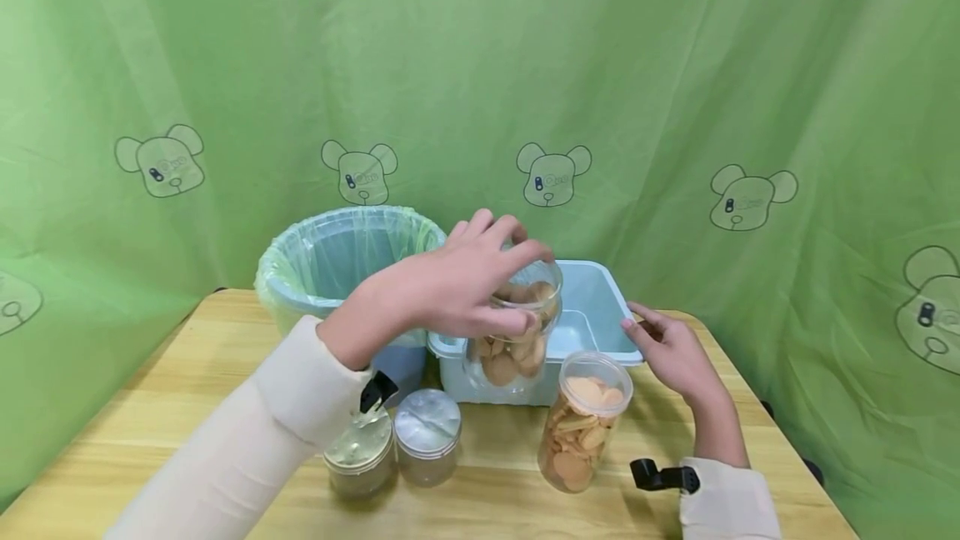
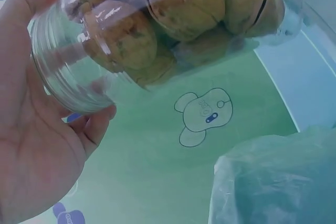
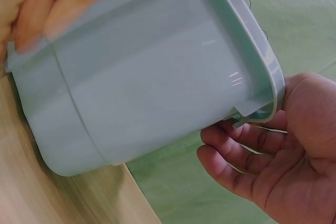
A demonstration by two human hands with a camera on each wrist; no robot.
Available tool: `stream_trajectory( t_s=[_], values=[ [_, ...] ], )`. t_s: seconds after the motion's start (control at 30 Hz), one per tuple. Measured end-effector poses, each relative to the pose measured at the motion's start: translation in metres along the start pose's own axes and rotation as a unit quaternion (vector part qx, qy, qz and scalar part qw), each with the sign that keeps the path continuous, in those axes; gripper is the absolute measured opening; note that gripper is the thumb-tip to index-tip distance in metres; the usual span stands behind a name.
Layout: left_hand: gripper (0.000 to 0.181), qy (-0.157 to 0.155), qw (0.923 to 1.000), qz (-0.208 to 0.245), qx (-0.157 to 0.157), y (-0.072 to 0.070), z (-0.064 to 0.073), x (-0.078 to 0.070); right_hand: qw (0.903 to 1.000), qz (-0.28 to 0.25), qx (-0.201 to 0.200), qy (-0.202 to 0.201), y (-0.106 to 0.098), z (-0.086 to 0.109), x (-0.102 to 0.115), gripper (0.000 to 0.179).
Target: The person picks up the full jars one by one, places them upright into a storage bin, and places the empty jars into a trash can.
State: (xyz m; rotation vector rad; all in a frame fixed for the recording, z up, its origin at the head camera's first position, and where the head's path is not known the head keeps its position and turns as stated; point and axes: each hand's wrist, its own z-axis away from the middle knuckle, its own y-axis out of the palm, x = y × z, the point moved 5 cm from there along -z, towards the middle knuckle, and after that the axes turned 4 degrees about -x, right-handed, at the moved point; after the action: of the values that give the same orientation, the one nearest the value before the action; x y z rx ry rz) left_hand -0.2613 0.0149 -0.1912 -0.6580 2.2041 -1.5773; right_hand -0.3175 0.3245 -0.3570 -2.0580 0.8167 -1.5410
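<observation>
My left hand [image 1: 468,282] grips a clear jar [image 1: 517,357] by its upper end, thumb and fingers around the ridged neck. Walnuts [image 2: 184,3] with cracked brown shells fill much of the jar, seen close in the left wrist view. It is held over the front edge of a light blue plastic basin [image 1: 596,294]. My right hand [image 1: 678,357] holds the basin's right rim, its fingers curled under the lip in the right wrist view [image 3: 262,156]. In front of the basin stands an open-looking clear jar of round orange biscuits [image 1: 573,448].
Left of the basin is a blue bin [image 1: 405,365] lined with a thin green bag [image 1: 288,261]. Two small jars with silvery tops, a left one [image 1: 360,465] and a right one [image 1: 427,448], stand before it on the wooden table [image 1: 480,507]. A green curtain [image 1: 465,65] hangs behind.
</observation>
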Motion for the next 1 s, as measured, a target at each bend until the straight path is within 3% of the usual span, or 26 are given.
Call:
stream_trajectory(
  t_s=[0.6, 1.0],
  values=[
    [0.066, -0.075, 0.9960, -0.027, -0.039, 0.013, -0.028, 0.032, 0.9999, 0.007, -0.007, -0.003, 0.000, 0.000, 0.001, 0.062],
    [0.072, -0.122, 0.9903, -0.067, 0.003, 0.045, -0.049, 0.041, 0.9999, -0.001, -0.010, -0.005, 0.000, 0.000, 0.000, 0.062]
  ],
)
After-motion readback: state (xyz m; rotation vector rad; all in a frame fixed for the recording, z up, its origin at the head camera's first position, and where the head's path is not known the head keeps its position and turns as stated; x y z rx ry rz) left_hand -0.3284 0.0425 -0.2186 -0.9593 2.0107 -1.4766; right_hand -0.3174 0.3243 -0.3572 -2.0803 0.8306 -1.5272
